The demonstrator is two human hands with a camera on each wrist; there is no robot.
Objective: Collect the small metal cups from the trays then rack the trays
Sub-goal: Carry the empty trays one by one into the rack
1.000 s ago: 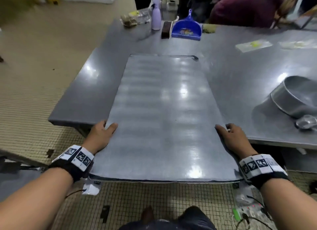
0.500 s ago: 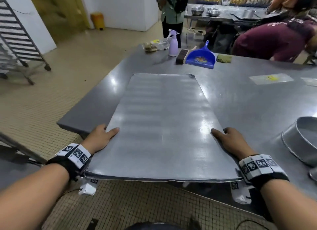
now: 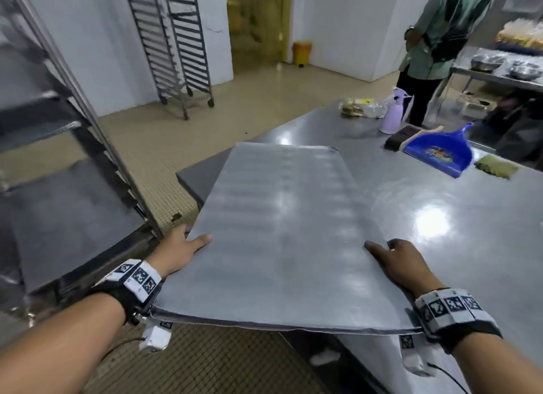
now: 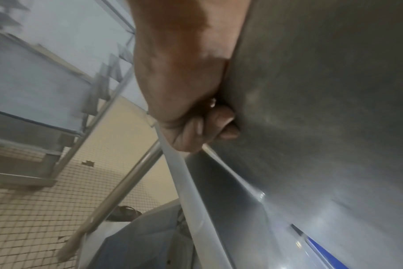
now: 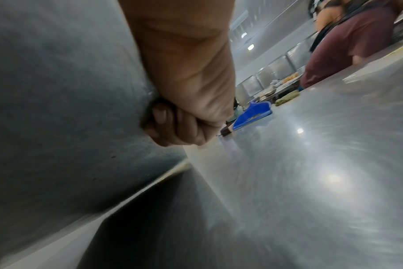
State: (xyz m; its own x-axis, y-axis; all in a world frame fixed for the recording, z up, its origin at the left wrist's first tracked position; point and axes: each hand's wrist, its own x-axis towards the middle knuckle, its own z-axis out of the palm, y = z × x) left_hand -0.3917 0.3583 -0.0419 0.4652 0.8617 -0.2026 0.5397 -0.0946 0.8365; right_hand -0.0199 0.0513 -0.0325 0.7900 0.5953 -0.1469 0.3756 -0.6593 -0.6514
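A large flat grey metal tray (image 3: 282,232) hangs over the near left corner of the steel table (image 3: 458,205), lifted off it and bare on top. My left hand (image 3: 183,248) grips its left edge, thumb on top, fingers (image 4: 209,125) curled under the tray's underside (image 4: 322,91). My right hand (image 3: 399,261) grips the right edge the same way, with fingers (image 5: 173,125) curled beneath the tray (image 5: 58,91). No small metal cups are in view.
A tray rack (image 3: 67,147) holding trays stands close on my left. Another, bare rack (image 3: 173,41) stands by the far wall. On the table lie a blue dustpan (image 3: 437,152), a brush (image 3: 395,139) and a lilac spray bottle (image 3: 392,113). A person (image 3: 435,47) stands beyond.
The tray has come up off the table and swung left with me. My view has turned toward the racks, and the metal bowl at the right has left the frame.
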